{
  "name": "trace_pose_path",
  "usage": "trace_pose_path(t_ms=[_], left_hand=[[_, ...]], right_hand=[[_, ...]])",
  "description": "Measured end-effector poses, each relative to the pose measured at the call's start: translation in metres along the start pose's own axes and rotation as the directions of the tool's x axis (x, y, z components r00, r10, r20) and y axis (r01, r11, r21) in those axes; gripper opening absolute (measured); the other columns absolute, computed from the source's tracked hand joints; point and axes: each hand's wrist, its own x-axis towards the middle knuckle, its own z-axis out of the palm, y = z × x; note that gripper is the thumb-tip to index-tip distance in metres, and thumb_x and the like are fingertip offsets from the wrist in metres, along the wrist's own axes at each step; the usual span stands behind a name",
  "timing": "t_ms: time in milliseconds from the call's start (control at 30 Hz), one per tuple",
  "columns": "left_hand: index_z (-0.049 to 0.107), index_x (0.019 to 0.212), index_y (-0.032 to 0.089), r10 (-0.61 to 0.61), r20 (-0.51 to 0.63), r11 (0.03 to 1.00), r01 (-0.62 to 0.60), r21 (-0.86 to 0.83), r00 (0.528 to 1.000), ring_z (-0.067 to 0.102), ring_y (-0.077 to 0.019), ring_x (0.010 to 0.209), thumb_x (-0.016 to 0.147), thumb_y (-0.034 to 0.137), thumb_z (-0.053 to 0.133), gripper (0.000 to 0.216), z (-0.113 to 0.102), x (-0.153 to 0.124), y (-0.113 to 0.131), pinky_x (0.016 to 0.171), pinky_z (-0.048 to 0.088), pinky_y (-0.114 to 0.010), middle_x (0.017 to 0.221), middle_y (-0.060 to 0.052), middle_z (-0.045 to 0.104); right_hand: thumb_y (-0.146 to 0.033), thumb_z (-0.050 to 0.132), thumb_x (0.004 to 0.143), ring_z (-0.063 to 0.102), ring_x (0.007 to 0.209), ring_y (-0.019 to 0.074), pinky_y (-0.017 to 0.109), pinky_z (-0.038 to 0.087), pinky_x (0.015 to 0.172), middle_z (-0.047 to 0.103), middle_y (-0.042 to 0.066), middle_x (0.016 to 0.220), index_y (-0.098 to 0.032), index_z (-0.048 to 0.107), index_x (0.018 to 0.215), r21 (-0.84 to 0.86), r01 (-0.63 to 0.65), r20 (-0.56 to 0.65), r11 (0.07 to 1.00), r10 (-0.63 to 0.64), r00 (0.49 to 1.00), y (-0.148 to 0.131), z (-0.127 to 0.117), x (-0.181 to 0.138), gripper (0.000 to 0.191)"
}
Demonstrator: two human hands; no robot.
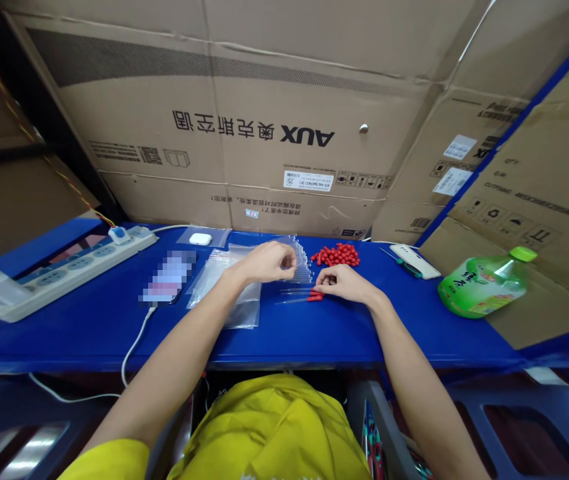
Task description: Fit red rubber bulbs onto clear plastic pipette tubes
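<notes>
My left hand [275, 260] is closed, its fingers curled over a fanned pile of thin clear tubes [305, 267]. Whatever those fingers hold, if anything, is too small to make out. To the right, my right hand [345, 283] pinches at the red end of a thin clear tube, just above the blue tabletop. A few clear tubes with red caps [314, 298] lie side by side beneath its fingertips, pointing left. Behind that hand sits a heap of small red caps [337, 255]. Clear plastic bags [244, 313] lie flat under my left wrist.
A phone [168, 277] on a cable and a white power strip [74, 273] lie left. A white earphone case [200, 239] rests at the back. On the right are a white object with a green-handled tool [409, 265] and a green-labelled bottle [484, 283]. Cardboard [244, 80] walls the back.
</notes>
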Motion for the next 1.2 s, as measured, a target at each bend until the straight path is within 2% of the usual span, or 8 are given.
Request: trace_pose_path(t_ms=[167, 267, 400, 533, 633, 767, 1067, 1200], left_hand=[[0.066, 0.087, 0.018, 0.013, -0.033, 0.996, -0.016, -0.091, 0.999, 0.062, -0.0142, 0.068, 0.081, 0.025, 0.06, 0.011, 0.001, -0.001, 0.0, 0.066, 0.042, -0.026, 0.079, -0.001, 0.072], [0.064, 0.088, 0.018, 0.002, 0.0, 0.996, -0.002, -0.093, 1.0, 0.06, -0.0138, 0.066, 0.081, 0.024, 0.06, 0.01, 0.005, 0.0, 0.001, 0.063, 0.04, -0.026, 0.077, -0.001, 0.07], [0.06, 0.092, 0.018, 0.021, 0.009, 0.998, -0.02, -0.059, 1.0, 0.058, -0.0143, 0.067, 0.084, 0.022, 0.057, 0.01, 0.009, 0.002, 0.003, 0.063, 0.038, -0.026, 0.08, -0.002, 0.069], [0.055, 0.102, 0.019, 0.057, -0.02, 0.998, -0.057, -0.023, 0.998, 0.059, -0.0166, 0.074, 0.096, 0.026, 0.047, 0.012, 0.014, 0.003, 0.001, 0.068, 0.04, -0.029, 0.093, -0.005, 0.069], [0.049, 0.109, 0.02, 0.041, -0.038, 0.999, -0.041, -0.001, 0.998, 0.06, -0.0187, 0.077, 0.103, 0.029, 0.039, 0.015, 0.02, 0.003, 0.0, 0.07, 0.04, -0.031, 0.097, -0.007, 0.068], [0.047, 0.112, 0.02, 0.005, -0.039, 1.0, -0.004, 0.011, 0.999, 0.06, -0.0196, 0.077, 0.106, 0.032, 0.035, 0.019, 0.027, 0.005, 0.001, 0.07, 0.04, -0.031, 0.094, -0.007, 0.067], [0.052, 0.113, 0.02, 0.034, -0.061, 0.998, -0.031, 0.05, 0.998, 0.065, -0.0217, 0.088, 0.11, 0.036, 0.029, 0.028, 0.033, 0.008, 0.004, 0.075, 0.043, -0.031, 0.098, -0.008, 0.069], [0.053, 0.114, 0.022, 0.02, -0.046, 0.996, -0.016, 0.086, 0.999, 0.067, -0.0223, 0.09, 0.111, 0.04, 0.028, 0.031, 0.032, 0.007, 0.007, 0.072, 0.042, -0.03, 0.101, -0.007, 0.07]], right_hand=[[-0.047, 0.07, 0.086, 0.057, 0.062, 0.0153, 0.028, 0.04, 0.061, 0.07, 0.002, 0.07, -0.017, 0.075, 0.086, -0.021, 0.014, -0.028, 1.0, -0.015, 1.0, 0.0, 0.001, 0.002, 0.03], [-0.042, 0.065, 0.09, 0.055, 0.061, 0.0155, 0.027, 0.038, 0.061, 0.065, 0.0, 0.065, -0.018, 0.074, 0.091, -0.094, -0.002, -0.206, 0.996, -0.018, 0.978, 0.006, -0.002, 0.005, 0.026], [-0.031, 0.061, 0.092, 0.058, 0.065, 0.0168, 0.028, 0.039, 0.066, 0.063, -0.003, 0.068, -0.022, 0.068, 0.119, -0.235, -0.14, -0.505, 0.962, 0.002, 0.863, 0.015, -0.005, 0.009, 0.029], [-0.034, 0.064, 0.093, 0.064, 0.077, 0.0216, 0.029, 0.04, 0.068, 0.069, 0.002, 0.079, -0.025, 0.062, 0.133, -0.3, -0.306, -0.63, 0.904, 0.052, 0.774, 0.018, -0.004, 0.011, 0.041], [-0.039, 0.063, 0.095, 0.067, 0.088, 0.0262, 0.032, 0.044, 0.072, 0.074, 0.008, 0.093, -0.026, 0.065, 0.133, -0.304, -0.363, -0.677, 0.881, 0.068, 0.733, 0.018, -0.003, 0.013, 0.04], [-0.042, 0.062, 0.097, 0.069, 0.095, 0.029, 0.036, 0.047, 0.077, 0.076, 0.012, 0.108, -0.027, 0.072, 0.123, -0.308, -0.397, -0.688, 0.865, 0.086, 0.721, 0.019, 0.0, 0.018, 0.032], [-0.034, 0.059, 0.097, 0.068, 0.091, 0.0256, 0.032, 0.046, 0.073, 0.076, 0.009, 0.1, -0.025, 0.074, 0.108, -0.28, -0.366, -0.731, 0.887, 0.05, 0.681, 0.02, -0.002, 0.021, 0.021], [-0.036, 0.055, 0.099, 0.07, 0.086, 0.0254, 0.034, 0.048, 0.078, 0.076, 0.008, 0.089, -0.023, 0.071, 0.105, -0.179, -0.31, -0.777, 0.934, 0.059, 0.626, 0.018, -0.003, 0.022, 0.022]])
